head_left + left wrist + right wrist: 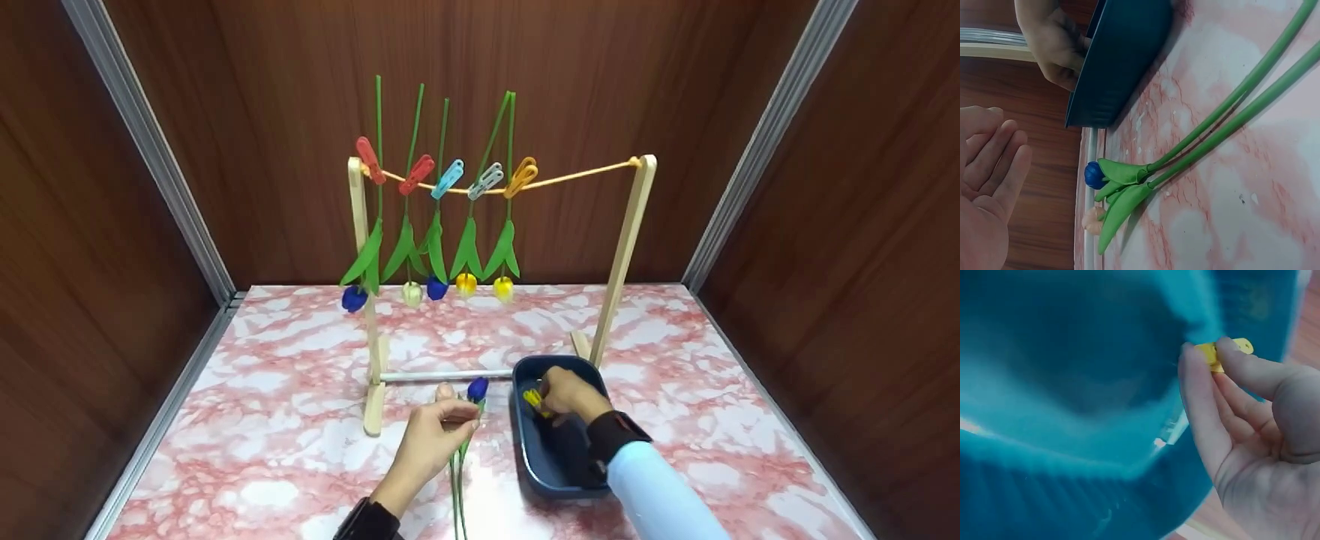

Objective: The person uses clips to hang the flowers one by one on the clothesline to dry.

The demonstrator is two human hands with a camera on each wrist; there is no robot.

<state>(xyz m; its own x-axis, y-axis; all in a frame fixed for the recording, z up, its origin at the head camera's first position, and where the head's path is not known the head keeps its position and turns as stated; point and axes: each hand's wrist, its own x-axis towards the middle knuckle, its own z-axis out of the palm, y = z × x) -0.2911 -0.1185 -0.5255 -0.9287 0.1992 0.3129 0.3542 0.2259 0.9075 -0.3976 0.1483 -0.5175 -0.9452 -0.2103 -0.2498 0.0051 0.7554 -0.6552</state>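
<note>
My right hand [570, 394] reaches into the dark blue plastic bin [529, 457]. Its thumb and forefinger pinch a yellow clothespin [1206, 353], and a pale, clear-looking clip [1176, 430] lies behind the fingers in the right wrist view. Over the table to the left hovers my left hand [435, 435], empty, its fingers loosely bent. Below and beside it lie two artificial tulips with long green stems [1235, 112]: one has a blue bloom [1094, 175], the other a peach bloom [1093, 220].
Behind the hands stands a wooden rack [624, 259] with an orange cord [581, 176] strung across. Several tulips hang upside down from the cord's left and middle part, held by red, blue, grey and orange clothespins [522, 178]. Brown panels [832, 225] enclose the marbled table [285, 450].
</note>
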